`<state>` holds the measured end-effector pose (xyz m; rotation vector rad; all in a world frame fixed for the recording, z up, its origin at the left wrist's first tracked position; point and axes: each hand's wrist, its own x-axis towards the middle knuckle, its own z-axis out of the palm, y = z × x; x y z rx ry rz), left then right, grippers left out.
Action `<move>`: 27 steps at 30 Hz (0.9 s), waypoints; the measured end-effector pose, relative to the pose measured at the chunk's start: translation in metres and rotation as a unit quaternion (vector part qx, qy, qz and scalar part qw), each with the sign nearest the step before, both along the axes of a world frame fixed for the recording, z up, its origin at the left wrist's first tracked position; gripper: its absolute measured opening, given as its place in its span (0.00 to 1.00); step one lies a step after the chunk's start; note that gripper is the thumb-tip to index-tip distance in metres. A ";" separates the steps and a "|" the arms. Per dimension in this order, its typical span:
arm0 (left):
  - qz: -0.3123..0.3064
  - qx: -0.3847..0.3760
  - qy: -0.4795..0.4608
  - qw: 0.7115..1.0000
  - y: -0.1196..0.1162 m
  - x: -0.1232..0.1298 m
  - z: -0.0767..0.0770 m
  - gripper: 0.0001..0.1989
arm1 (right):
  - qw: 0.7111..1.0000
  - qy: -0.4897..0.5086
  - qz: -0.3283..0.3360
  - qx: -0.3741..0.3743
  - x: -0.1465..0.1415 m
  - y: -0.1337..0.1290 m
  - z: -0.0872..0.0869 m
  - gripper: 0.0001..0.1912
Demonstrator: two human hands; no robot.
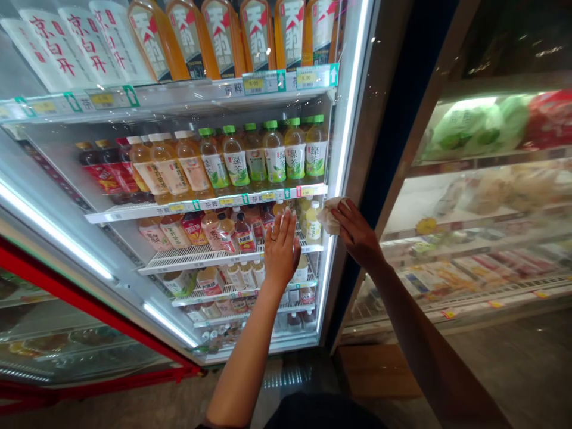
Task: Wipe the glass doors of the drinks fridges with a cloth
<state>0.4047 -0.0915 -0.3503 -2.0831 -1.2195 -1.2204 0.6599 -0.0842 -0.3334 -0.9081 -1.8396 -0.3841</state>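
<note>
My left hand (281,250) rests flat against the glass door of a drinks cooler (111,238), fingers spread, with a ring on one finger. It holds nothing. My right hand (356,232) presses a crumpled white cloth or tissue (330,215) onto the glass near the door's right edge. Behind the glass, bottles of green-capped tea (274,156) stand on a shelf above my hands, and smaller drinks (227,235) sit on the wire shelf just behind my left hand.
A chilled display case with packaged food (473,202) stands to the right of the door. Another case with a red frame (67,310) lies at lower left. Orange-labelled bottles (223,36) fill the top shelf. Grey floor (513,369) shows at lower right.
</note>
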 end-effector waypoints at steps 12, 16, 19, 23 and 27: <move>-0.017 -0.029 -0.005 0.999 -0.004 0.004 -0.005 0.42 | 0.998 0.038 -0.043 0.038 -0.004 0.004 -0.001 0.31; -0.014 -0.023 -0.006 1.000 -0.007 0.009 -0.010 0.43 | 0.998 0.022 -0.029 0.043 -0.006 0.001 -0.012 0.30; -0.015 -0.029 -0.011 0.999 -0.007 0.012 -0.015 0.43 | 0.997 0.055 -0.052 0.034 -0.005 0.002 -0.024 0.29; -0.020 -0.054 -0.024 0.998 -0.006 0.019 -0.024 0.43 | 0.991 0.108 -0.078 -0.003 -0.010 0.008 -0.032 0.28; -0.012 -0.067 -0.052 0.996 -0.007 0.027 -0.036 0.42 | 0.990 0.122 -0.062 -0.023 -0.015 0.008 -0.039 0.28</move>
